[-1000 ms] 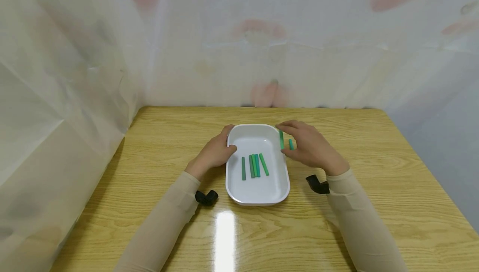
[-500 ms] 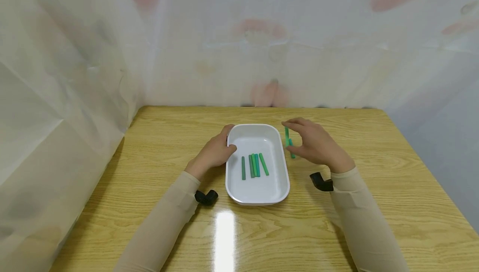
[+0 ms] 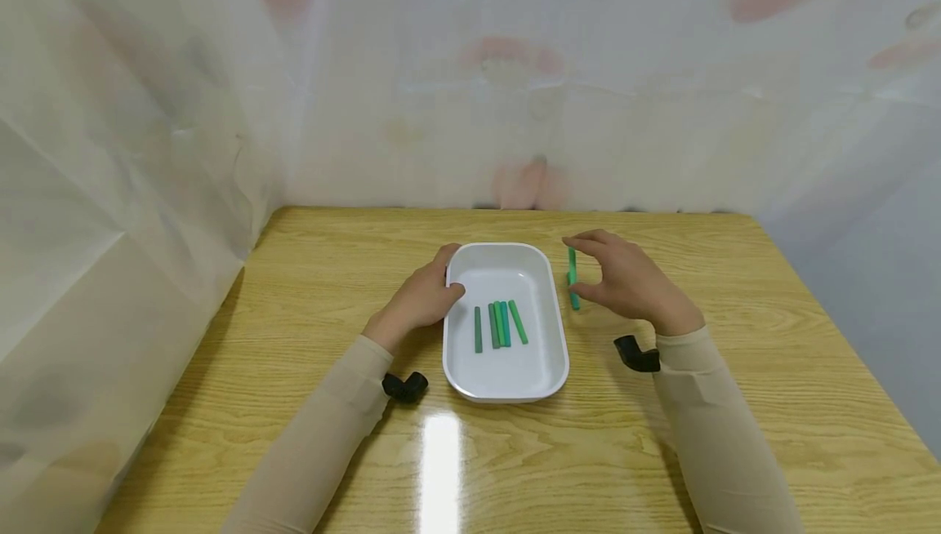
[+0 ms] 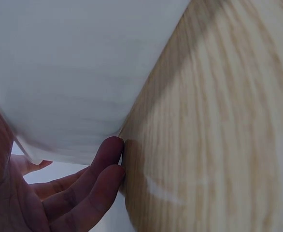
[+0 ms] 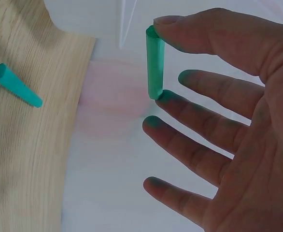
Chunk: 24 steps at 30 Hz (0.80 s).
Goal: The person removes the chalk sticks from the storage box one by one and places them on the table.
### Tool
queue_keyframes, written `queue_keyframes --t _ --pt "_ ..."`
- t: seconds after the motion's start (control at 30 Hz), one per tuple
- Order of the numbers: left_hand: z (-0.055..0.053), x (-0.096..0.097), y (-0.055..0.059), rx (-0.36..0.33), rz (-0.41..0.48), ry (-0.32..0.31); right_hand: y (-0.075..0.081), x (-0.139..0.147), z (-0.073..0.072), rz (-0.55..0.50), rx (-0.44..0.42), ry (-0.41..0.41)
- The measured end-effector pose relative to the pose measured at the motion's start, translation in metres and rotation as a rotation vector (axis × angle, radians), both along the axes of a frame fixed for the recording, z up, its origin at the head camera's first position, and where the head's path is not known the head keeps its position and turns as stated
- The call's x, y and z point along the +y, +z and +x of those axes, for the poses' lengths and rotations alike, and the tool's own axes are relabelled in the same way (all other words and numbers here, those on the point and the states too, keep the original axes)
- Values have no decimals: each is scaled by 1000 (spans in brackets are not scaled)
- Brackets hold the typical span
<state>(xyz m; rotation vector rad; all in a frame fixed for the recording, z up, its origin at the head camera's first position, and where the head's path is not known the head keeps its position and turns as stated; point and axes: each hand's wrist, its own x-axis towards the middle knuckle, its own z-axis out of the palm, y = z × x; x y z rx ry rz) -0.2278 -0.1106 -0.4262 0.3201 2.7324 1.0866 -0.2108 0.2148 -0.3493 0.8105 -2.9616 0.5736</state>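
Note:
My left hand (image 3: pixel 419 295) grips the left rim of a white tray (image 3: pixel 507 399), thumb over the edge; in the left wrist view its fingers (image 4: pixel 91 193) lie against the outer wall. In the tray lie several green and teal chalk sticks (image 3: pixel 518 322). Right of the tray, my right hand (image 3: pixel 628 282) pinches a green chalk stick (image 5: pixel 155 63) by its two ends, between thumb and a fingertip. The other fingers are spread, their tips stained green. A teal chalk stick (image 5: pixel 17 86) lies on the table under the held one, partly hidden by it in the head view.
The wooden table (image 3: pixel 331 256) spreads around the tray, with a pale patterned sheet (image 3: pixel 412 134) hanging behind it and along the left. Each wrist carries a black mount (image 3: pixel 406 388).
My right hand has moved right, from the tray's right rim to above the teal chalk stick, with the green stick still pinched. The left hand and tray have stayed put.

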Motion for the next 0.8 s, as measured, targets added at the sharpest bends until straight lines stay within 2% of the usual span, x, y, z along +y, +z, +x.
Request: queue_keyframes --t 0.8 --pt "-1 0 -1 0 2 2 -13 11 -10 18 -101 -29"
